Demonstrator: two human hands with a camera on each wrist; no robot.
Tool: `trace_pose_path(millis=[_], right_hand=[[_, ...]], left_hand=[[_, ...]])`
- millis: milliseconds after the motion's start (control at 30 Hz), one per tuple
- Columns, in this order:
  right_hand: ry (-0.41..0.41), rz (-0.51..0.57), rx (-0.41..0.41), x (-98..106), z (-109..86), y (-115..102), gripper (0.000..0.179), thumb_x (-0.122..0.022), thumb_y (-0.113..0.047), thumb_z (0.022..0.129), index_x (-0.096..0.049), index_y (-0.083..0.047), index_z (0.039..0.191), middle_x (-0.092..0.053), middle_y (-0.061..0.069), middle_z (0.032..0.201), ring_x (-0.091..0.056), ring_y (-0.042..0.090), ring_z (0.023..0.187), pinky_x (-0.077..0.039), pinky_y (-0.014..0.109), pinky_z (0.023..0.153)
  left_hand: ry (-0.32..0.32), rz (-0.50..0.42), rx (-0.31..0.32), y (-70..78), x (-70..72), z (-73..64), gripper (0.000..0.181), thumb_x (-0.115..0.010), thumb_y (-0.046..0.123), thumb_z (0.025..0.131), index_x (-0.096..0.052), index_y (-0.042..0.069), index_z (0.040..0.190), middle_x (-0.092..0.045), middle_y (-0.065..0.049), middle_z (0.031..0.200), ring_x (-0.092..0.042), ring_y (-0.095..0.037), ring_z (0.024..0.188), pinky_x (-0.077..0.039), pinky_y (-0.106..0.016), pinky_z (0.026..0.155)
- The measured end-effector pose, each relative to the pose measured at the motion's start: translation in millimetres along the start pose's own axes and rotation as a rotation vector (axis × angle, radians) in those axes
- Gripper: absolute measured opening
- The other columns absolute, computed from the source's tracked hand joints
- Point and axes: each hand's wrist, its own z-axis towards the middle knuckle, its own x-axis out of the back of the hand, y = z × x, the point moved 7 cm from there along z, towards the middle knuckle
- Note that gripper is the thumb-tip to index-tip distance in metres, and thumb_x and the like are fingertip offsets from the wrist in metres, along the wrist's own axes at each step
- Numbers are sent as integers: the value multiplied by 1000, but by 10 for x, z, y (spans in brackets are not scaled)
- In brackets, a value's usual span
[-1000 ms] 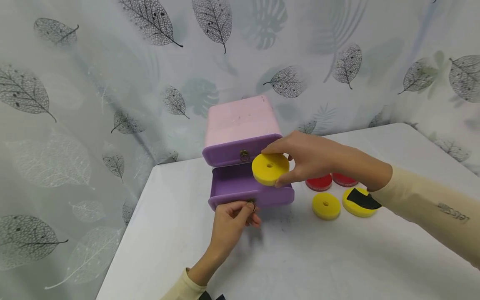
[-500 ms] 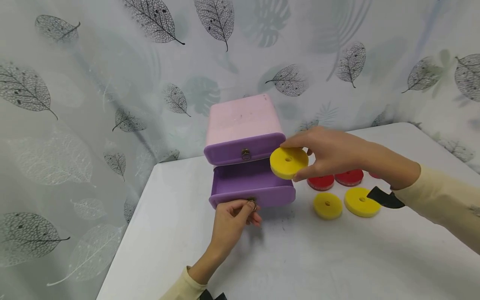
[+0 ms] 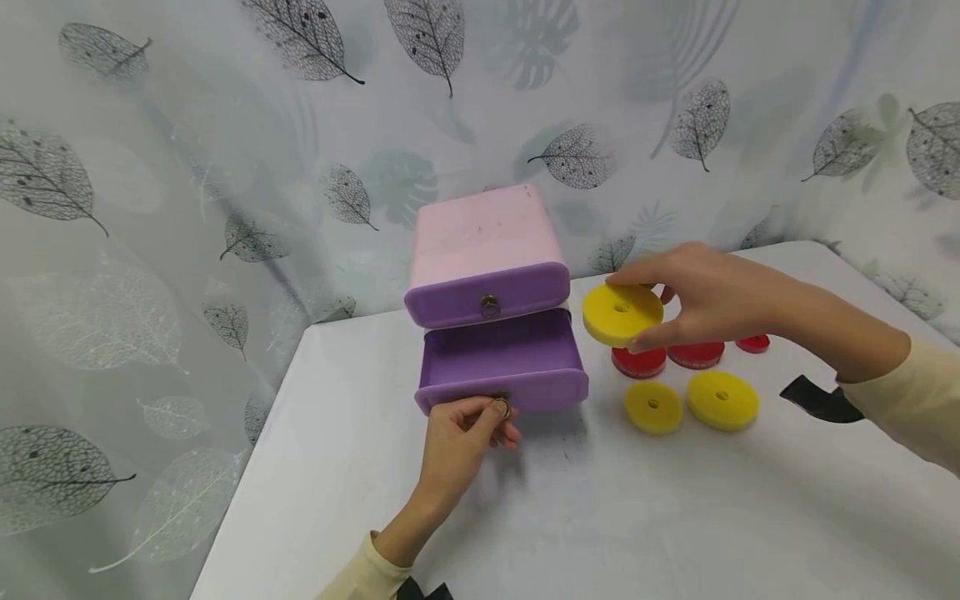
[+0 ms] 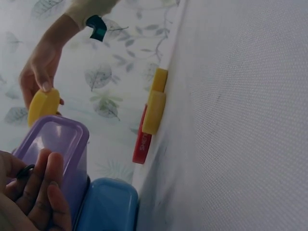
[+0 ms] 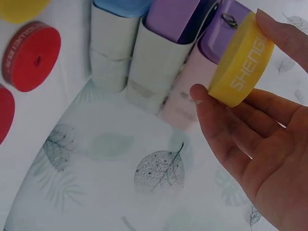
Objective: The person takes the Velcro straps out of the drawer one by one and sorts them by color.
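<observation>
A small pink chest (image 3: 483,233) with purple fronts stands on the table, its middle drawer (image 3: 450,392) pulled out and showing a bare purple inside. My left hand (image 3: 456,446) pinches the ring pull of that drawer between thumb and fingers. To the right of the chest, my right hand (image 3: 716,292) grips a yellow roll of tape (image 3: 611,321) by its edge, above the table. White lettering runs round the side of this roll (image 5: 243,62) in the right wrist view. The drawer comes up bare of contents in the head view.
Two more yellow rolls (image 3: 654,408) lie on the white table (image 3: 360,400) right of the chest. Red rolls (image 3: 697,355) lie behind them, partly under the right hand. A blue drawer front (image 4: 108,207) shows beneath the purple one. A leaf-print curtain (image 3: 300,167) hangs behind.
My right hand has moved right with the yellow roll, from over the open drawer to beside the chest. My left hand has stayed on the ring pull, and the drawer remains out.
</observation>
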Motion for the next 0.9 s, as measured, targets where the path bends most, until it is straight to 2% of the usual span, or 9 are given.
trace_pose_path(millis=[233, 367, 500, 633, 767, 900], right_hand=[[18, -28, -59, 88, -188, 114, 72, -94, -34, 78, -66, -7, 139, -69, -8, 120, -62, 11, 97, -59, 38, 80], [32, -47, -97, 132, -301, 172, 73, -95, -36, 76, -67, -8, 138, -70, -9, 119, -64, 10, 97, -60, 37, 80], [49, -72, -137, 147, -385, 260, 71, -95, -33, 77, -67, -9, 137, -70, -9, 117, -65, 11, 97, -60, 35, 78], [38, -72, -197, 123, -468, 403, 70, -94, -29, 77, -66, -8, 138, -71, -6, 115, -69, 18, 98, -59, 32, 72], [17, -52, -256, 72, -560, 562, 71, -94, -28, 77, -65, -6, 138, -71, -2, 115, -71, 25, 96, -57, 27, 64], [6, -92, -288, 9, -647, 688, 75, -96, -30, 74, -66, -3, 137, -71, 1, 116, -70, 24, 96, -59, 32, 68]], left_hand=[[2, 16, -9, 1, 15, 15, 22, -64, 13, 103, -78, 3, 91, -74, -9, 74, -74, -31, 66, -60, -51, 69], [5, 17, -10, 9, 25, 18, 21, -64, 12, 103, -79, 3, 91, -74, -9, 74, -74, -31, 66, -59, -55, 69], [7, 10, -8, 11, 34, 17, 21, -64, 11, 103, -78, 2, 91, -74, -10, 74, -74, -32, 66, -60, -52, 69], [5, 7, -8, 4, 35, 19, 22, -64, 12, 104, -78, 2, 91, -73, -10, 74, -74, -32, 66, -61, -47, 68], [5, 12, -6, -7, 38, 16, 21, -64, 12, 103, -78, 3, 91, -74, -10, 74, -74, -32, 66, -60, -51, 69], [2, 15, -1, -21, 38, 15, 21, -64, 12, 103, -79, 3, 92, -74, -10, 74, -74, -32, 66, -59, -54, 69]])
